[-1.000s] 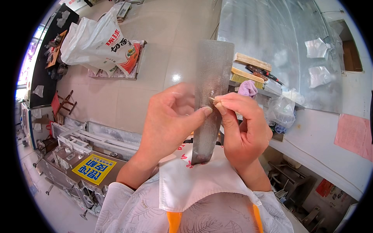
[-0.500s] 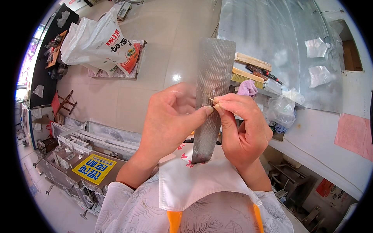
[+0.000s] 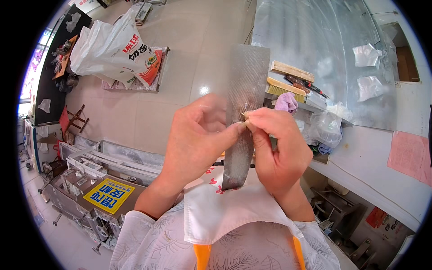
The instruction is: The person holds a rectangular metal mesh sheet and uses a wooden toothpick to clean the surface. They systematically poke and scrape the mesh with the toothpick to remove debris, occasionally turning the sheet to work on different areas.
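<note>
A long grey metal strip, covered in tiny holes or dimples, stands almost upright in front of my chest. Its lower end rests against the white apron. My left hand is closed on the strip, thumb on the near face and the other fingers partly hidden behind it. Against that same face, beside the left thumb, my right hand pinches a thin pale sliver, perhaps a toothpick tip. Most of the sliver is hidden by the fingertips.
On the right, a plastic-covered table bears a wooden brush, a wood block, dark-handled tools and a purple cloth. A white sack stands on the floor at far left. Metal machinery is at lower left.
My right hand has shifted slightly left along with the pinched sliver. The strip's upper end has tipped a little to the left. My left hand has barely moved.
</note>
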Demonstrator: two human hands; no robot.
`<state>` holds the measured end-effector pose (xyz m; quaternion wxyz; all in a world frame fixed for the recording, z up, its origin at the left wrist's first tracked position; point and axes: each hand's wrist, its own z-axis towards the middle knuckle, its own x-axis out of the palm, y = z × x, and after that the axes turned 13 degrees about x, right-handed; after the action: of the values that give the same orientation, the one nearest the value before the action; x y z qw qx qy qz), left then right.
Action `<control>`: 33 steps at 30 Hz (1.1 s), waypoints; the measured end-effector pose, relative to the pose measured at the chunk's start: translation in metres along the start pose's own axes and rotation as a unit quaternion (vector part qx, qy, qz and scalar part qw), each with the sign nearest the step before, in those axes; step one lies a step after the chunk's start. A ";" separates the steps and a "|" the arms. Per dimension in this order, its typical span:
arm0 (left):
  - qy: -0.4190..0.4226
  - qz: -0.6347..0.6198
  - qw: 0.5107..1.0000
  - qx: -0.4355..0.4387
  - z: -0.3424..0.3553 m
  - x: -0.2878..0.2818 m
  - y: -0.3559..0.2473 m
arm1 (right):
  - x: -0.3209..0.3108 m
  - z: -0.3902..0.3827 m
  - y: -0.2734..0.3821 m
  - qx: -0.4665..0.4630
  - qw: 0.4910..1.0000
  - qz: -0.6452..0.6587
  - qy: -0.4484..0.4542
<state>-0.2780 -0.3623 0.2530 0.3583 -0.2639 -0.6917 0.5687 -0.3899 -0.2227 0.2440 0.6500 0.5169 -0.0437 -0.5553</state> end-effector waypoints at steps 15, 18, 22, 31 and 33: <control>-0.006 -0.008 1.000 -0.022 -0.004 -0.004 0.001 | 0.002 -0.006 0.000 -0.005 0.998 0.052 -0.021; -0.009 -0.021 0.999 -0.024 -0.003 0.000 0.001 | 0.001 -0.006 -0.001 -0.008 0.999 0.049 -0.016; -0.008 -0.027 0.999 -0.020 -0.005 -0.003 0.002 | 0.001 -0.006 0.003 0.004 0.999 0.042 -0.010; 0.005 -0.016 0.999 -0.031 -0.006 -0.002 0.000 | 0.000 -0.007 0.000 -0.020 0.999 0.024 -0.006; 0.009 -0.010 1.000 -0.025 -0.006 -0.003 0.001 | 0.000 -0.006 0.000 -0.031 0.999 0.013 0.001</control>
<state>-0.2710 -0.3607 0.2522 0.3636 -0.2708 -0.7054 0.5449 -0.3858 -0.2189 0.2412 0.6728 0.4965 -0.0330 -0.5474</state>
